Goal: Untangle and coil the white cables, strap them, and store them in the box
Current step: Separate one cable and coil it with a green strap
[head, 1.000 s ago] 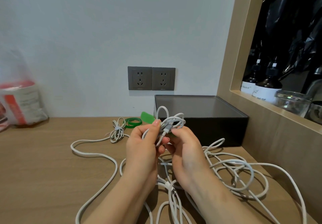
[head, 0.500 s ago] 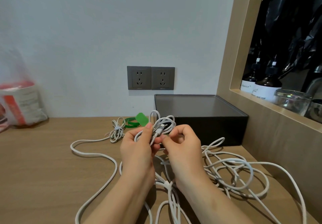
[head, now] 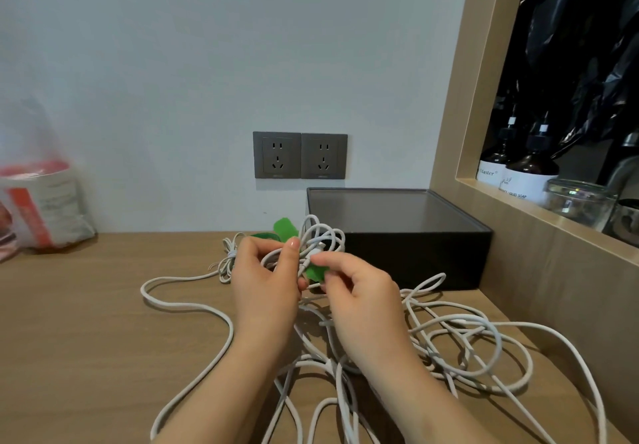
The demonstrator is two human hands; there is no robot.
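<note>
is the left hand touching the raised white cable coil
Touching. The head view shows the left hand pinching the raised white cable coil between thumb and fingertips at its lower edge.

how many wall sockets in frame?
2. The left socket and the right socket sit side by side on the wall, just above the back-left corner of the black box. None look hidden.

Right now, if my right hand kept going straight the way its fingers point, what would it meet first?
Your right hand points up-left into the small cable coil, whose green strap it pinches; that comes first, then the left hand holding the coil. The black box sits behind, depth unclear.
</note>
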